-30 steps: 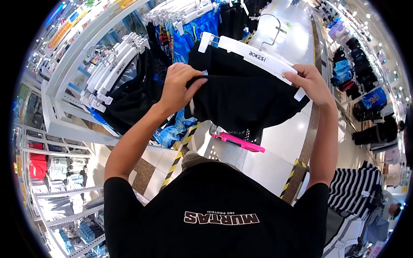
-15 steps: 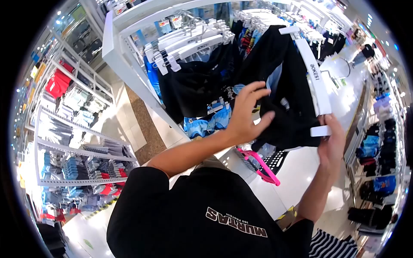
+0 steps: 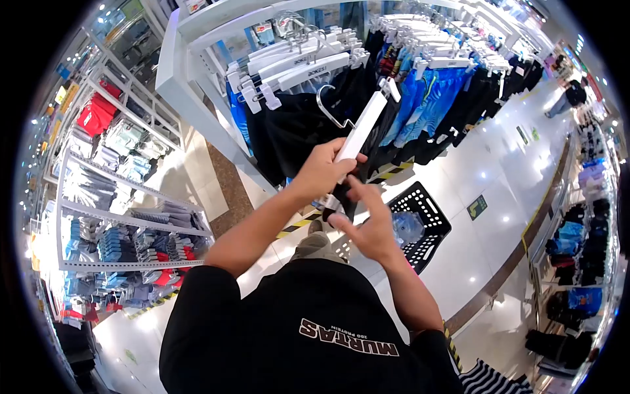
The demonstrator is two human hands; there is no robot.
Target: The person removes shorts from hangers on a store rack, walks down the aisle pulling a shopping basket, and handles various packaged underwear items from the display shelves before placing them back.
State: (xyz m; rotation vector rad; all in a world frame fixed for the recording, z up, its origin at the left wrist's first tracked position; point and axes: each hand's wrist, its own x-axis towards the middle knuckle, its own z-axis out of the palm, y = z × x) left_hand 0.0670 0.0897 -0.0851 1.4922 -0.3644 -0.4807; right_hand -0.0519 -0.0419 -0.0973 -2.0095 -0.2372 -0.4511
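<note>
A white clip hanger (image 3: 362, 126) with a metal hook is tilted in front of me, with a black garment (image 3: 382, 125), which looks like shorts, clipped along it. My left hand (image 3: 323, 172) is closed around the hanger near its middle. At the lower end, my right hand (image 3: 373, 224) has its thumb and fingers on either side of the black cloth and clip, gripping there. Just behind the hanger, more black clothes (image 3: 282, 134) hang from white hangers (image 3: 315, 71) on the rack.
Blue patterned shorts (image 3: 426, 98) hang on the rack to the right. A black perforated basket (image 3: 430, 240) with a clear plastic item (image 3: 407, 228) stands on the floor below. Clothes shelves (image 3: 131, 266) line the left. A person (image 3: 569, 97) is far off in the aisle.
The hanger and black garment have swung from the right to in front of my chest, turned on a slant. My left hand now grips the hanger; my right hand has moved left to its lower end.
</note>
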